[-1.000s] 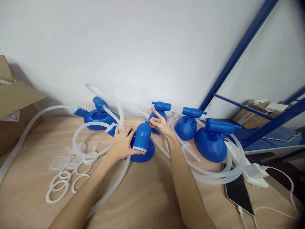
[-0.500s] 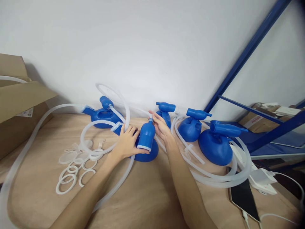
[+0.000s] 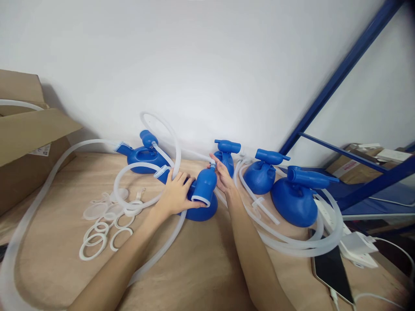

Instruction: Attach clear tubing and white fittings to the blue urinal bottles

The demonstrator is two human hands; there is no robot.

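Note:
A blue funnel-shaped cup [image 3: 205, 183] with a white ring at its mouth is tilted, its opening facing down towards me. My left hand [image 3: 177, 190] is closed over the handle area of a blue urinal bottle [image 3: 202, 213], its thumb stretched along the cup's white rim. The bottle is partly hidden by the hand and the cup. My right hand [image 3: 223, 175] is closed at the cup's narrow top end, where a clamp [image 3: 212, 164] joins it to a translucent hose. Some of its fingers are hidden behind the cup.
Several similar blue bottles [image 3: 294, 203] with hoses stand along the wall. White rings and clear discs [image 3: 94, 246] lie at left, beside an open cardboard box [image 3: 32, 160]. A phone [image 3: 332, 268], a power strip [image 3: 356, 250] and a blue shelf frame [image 3: 337, 82] are at right.
The cup has turned a little, so more of its ringed opening shows. The whole view has shifted slightly. Both hands keep nearly the same grip.

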